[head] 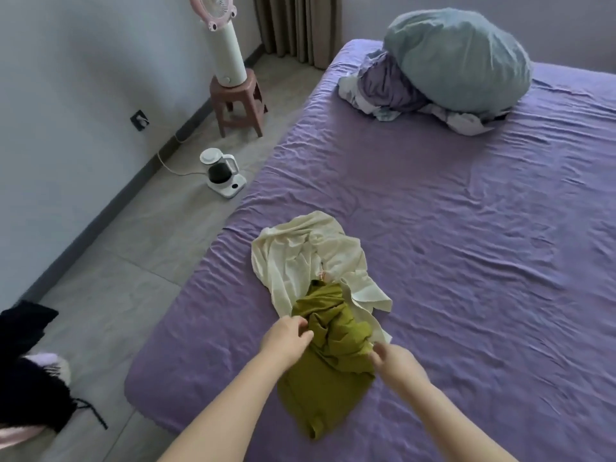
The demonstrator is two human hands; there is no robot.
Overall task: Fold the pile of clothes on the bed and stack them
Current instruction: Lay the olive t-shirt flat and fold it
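Note:
An olive-green garment [325, 371] lies crumpled on the purple bed [466, 261] near its front left corner. Partly under its far end lies a cream garment [300, 258], also rumpled. My left hand [286, 338] pinches the green garment's left edge. My right hand [391, 363] pinches its right edge. Both forearms reach in from the bottom of the view.
A blue-grey pillow [456, 58] sits on bunched purple and white bedding [390, 88] at the bed's far end. On the floor to the left stand a kettle [221, 173] and a stool [238, 105] with a fan [225, 45]. Dark clothing [30, 371] lies at the far left.

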